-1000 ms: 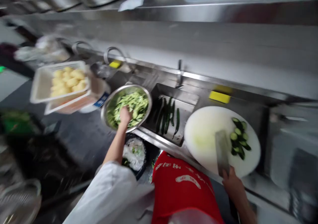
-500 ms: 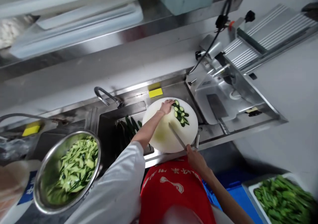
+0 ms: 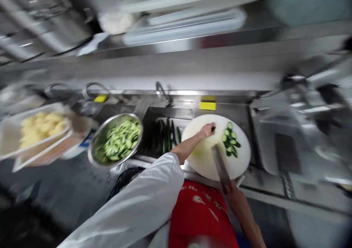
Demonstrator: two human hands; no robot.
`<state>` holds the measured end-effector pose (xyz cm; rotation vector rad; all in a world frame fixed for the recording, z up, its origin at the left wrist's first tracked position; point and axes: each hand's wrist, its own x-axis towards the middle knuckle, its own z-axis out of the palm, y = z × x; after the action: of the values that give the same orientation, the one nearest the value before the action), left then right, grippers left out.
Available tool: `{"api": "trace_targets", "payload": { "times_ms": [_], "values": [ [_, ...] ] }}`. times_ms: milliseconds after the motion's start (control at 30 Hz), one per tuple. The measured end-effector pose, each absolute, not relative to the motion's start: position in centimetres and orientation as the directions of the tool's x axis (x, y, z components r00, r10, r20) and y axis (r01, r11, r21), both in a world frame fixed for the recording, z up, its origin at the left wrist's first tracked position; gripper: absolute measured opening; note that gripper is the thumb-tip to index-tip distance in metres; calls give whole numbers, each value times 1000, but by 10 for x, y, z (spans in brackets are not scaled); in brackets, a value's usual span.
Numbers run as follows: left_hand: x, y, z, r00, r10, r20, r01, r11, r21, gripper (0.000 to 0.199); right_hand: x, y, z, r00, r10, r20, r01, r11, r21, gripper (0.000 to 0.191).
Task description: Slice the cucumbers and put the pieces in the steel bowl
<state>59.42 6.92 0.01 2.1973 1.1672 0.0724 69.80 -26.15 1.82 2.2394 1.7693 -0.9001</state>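
Observation:
A round white cutting board [image 3: 203,163] lies across the right side of the sink. Over it, my left hand [image 3: 207,129] is closed on a small dark green cucumber piece [image 3: 213,129]. Cut cucumber pieces [image 3: 230,140] lie in a cluster on the board to the right of that hand. My right hand [image 3: 233,193] grips the handle of a knife [image 3: 220,164] at the board's near edge, its blade pointing up and left over the board. Whole cucumbers [image 3: 166,134] rest in the sink, left of the board.
A steel bowl [image 3: 95,151] of sliced cucumber stands left of the sink. Farther left are white containers [image 3: 8,134] with pale yellow chunks. A faucet [image 3: 164,94] and yellow sponge [image 3: 207,106] are behind. A second wide blade [image 3: 287,152] lies at the right.
The view has swung left, bringing the white containers in. My left hand has moved away from the cucumber cluster and now holds a piece. The knife stays in my right hand, its blade face more visible.

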Motion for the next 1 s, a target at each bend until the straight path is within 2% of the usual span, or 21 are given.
{"api": "trace_targets", "payload": {
  "times_ms": [100,233,400,500,600,700,800,1000],
  "values": [
    [541,40,-12,427,851,-306,785,-180,592,37,700,-245,16,73,839,-540,961,-203,-186,32],
    [502,-23,-30,214,896,-390,768,93,634,49,683,-213,24,137,813,-566,967,-233,-101,40],
    [501,-77,-40,178,885,-431,674,209,708,48,658,-187,31,91,799,-594,988,-147,-45,36],
    [492,-86,-42,233,891,-390,660,149,736,42,655,-185,27,64,805,-589,993,-107,-38,36],
    [479,-87,-46,412,895,-170,601,-127,789,29,654,-188,24,70,814,-577,994,-104,-26,36],
    [472,-88,-53,590,807,19,485,-373,791,24,648,-192,27,96,805,-585,990,-138,-28,33],
    [476,-85,-61,605,794,51,488,-422,764,26,643,-191,34,85,805,-587,986,-152,-65,32],
    [483,-80,-65,646,759,79,503,-502,704,33,649,-204,52,120,746,-654,985,-174,-18,30]
  ]
}}
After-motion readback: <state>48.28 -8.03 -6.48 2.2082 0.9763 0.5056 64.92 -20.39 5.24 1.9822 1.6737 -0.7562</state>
